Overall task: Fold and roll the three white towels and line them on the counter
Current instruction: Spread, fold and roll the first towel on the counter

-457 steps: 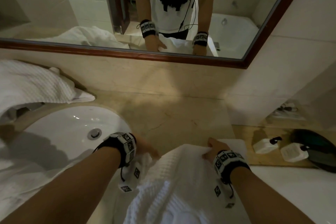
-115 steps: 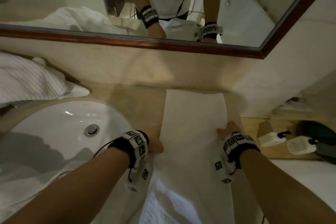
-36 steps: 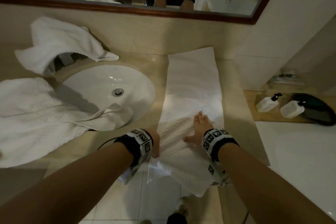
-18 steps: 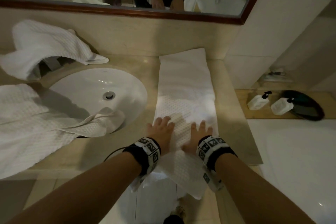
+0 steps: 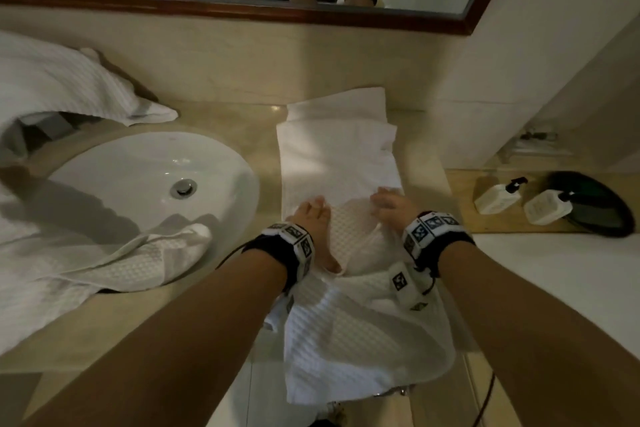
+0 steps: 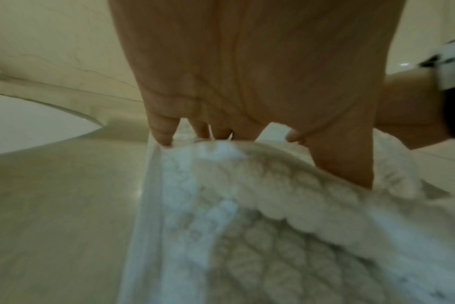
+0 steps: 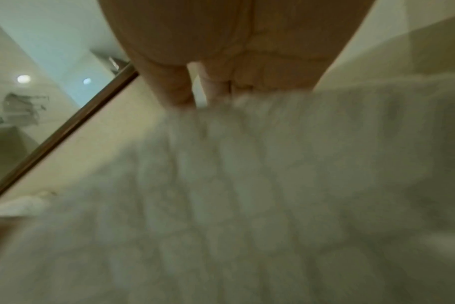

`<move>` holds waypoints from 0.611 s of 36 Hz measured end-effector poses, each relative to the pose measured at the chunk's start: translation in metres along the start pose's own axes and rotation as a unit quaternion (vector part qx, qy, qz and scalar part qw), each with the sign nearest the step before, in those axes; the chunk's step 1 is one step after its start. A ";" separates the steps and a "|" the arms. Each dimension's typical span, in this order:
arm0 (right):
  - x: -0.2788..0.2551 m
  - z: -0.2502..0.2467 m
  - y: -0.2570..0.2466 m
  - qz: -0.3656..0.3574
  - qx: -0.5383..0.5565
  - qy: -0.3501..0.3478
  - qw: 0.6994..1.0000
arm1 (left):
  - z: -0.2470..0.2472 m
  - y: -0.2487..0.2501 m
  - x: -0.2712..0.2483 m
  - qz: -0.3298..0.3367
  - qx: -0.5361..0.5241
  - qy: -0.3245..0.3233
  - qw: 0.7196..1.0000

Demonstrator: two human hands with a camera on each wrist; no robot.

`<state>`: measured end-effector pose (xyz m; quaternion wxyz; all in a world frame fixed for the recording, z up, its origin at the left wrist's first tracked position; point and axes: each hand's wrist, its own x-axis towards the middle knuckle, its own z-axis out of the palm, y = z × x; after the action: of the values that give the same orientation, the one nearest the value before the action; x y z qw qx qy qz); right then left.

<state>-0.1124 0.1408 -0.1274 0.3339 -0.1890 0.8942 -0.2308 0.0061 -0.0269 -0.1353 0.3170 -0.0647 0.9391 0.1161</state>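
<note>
Beige stone tabletop [image 5: 214,291], sink [image 5: 138,177] at 9 o'clock, mirror [image 5: 415,15] at 12. Left hand [image 5: 311,218] and right hand [image 5: 391,206] fingers flat, pressing folded towel [image 5: 339,156].

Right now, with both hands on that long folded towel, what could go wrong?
1. The folded towel's near end hangs over the counter edge; it may drag the strip off.
2. The far end is rumpled and askew, so a roll could come out crooked.
3. The left hand and right hand sit close together near the middle, so the edges may splay.
4. Another towel droops into the sink and might get wet.
</note>
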 end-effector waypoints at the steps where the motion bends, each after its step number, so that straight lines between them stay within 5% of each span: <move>1: 0.000 -0.003 0.006 -0.001 0.028 0.028 0.999 | -0.003 -0.002 0.006 -0.006 -0.001 0.003 1.000; 10: -0.039 -0.016 0.032 0.014 -0.062 -0.004 0.998 | -0.015 0.002 0.010 -0.053 0.016 0.032 0.998; 16: -0.068 -0.011 0.053 0.088 -0.079 -0.016 0.993 | -0.009 0.017 -0.017 0.009 -0.063 0.196 0.978; 20: -0.081 -0.001 0.063 0.121 -0.046 -0.026 0.991 | 0.000 0.031 -0.036 0.001 -0.156 0.064 0.986; 22: -0.089 0.005 0.063 0.139 -0.017 -0.022 0.990 | 0.000 0.035 -0.042 0.001 -0.119 0.073 0.990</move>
<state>-0.0580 0.2352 -0.1194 0.3790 -0.0733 0.9080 -0.1631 0.0322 0.0088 -0.1033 0.2377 -0.1093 0.9391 0.2229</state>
